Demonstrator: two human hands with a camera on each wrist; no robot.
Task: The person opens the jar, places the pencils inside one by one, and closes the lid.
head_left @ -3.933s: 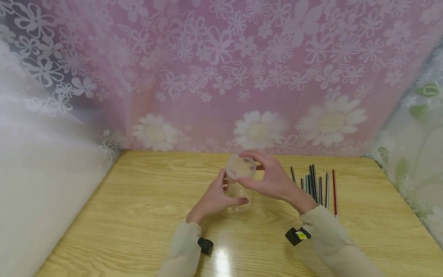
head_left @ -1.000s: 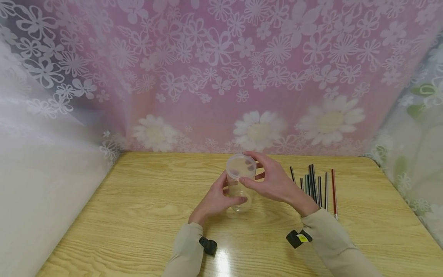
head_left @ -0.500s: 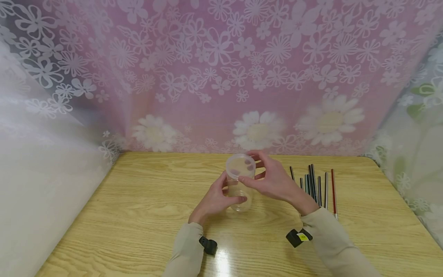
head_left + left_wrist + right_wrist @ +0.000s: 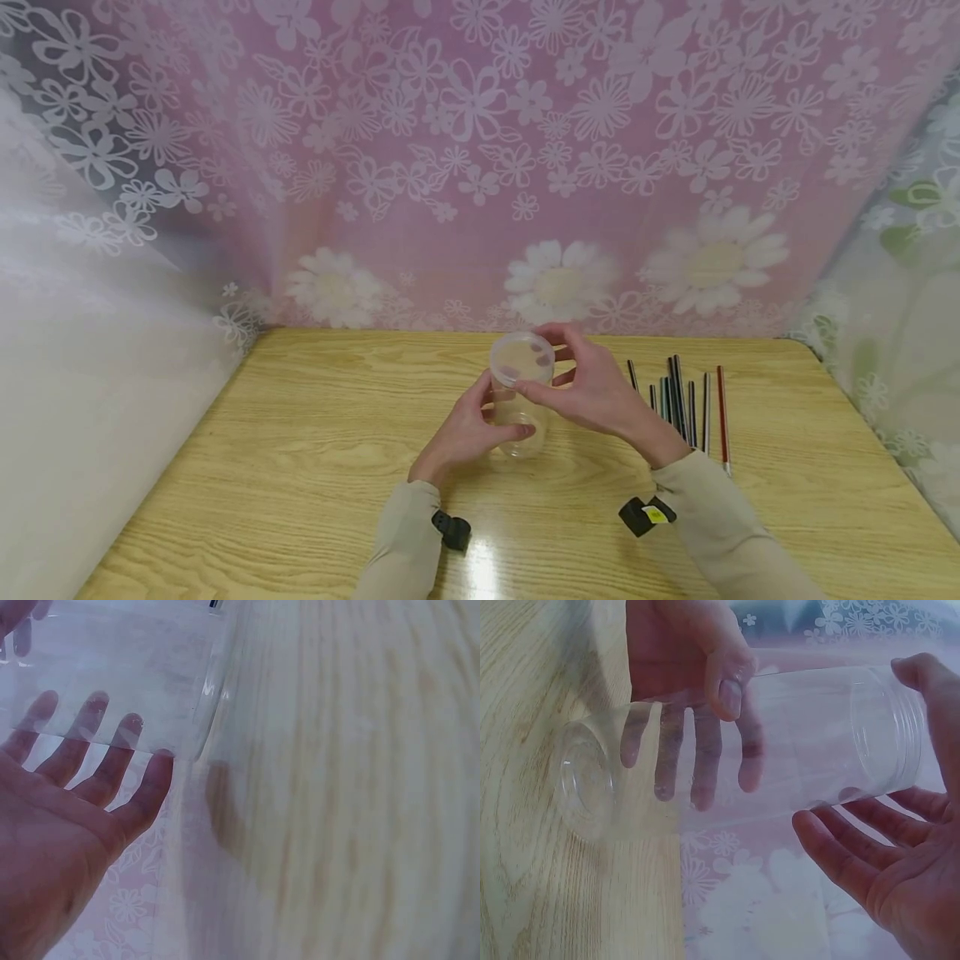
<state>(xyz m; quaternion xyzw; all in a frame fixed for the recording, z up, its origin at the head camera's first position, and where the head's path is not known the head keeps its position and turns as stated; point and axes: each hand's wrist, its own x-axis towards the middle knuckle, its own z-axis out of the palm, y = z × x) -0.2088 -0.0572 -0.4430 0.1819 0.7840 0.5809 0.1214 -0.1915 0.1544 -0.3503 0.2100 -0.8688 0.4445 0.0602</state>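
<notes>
Clear jar [image 4: 517,402] between my fingers: likely light, slippery, dentable; my left hand [image 4: 468,429] is clasping its middle, the surest hold, my right hand [image 4: 588,387] its top.

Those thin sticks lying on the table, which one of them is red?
The red stick is the one farthest right in the group. The other sticks look dark, greyish or greenish; none of them is red.
</notes>
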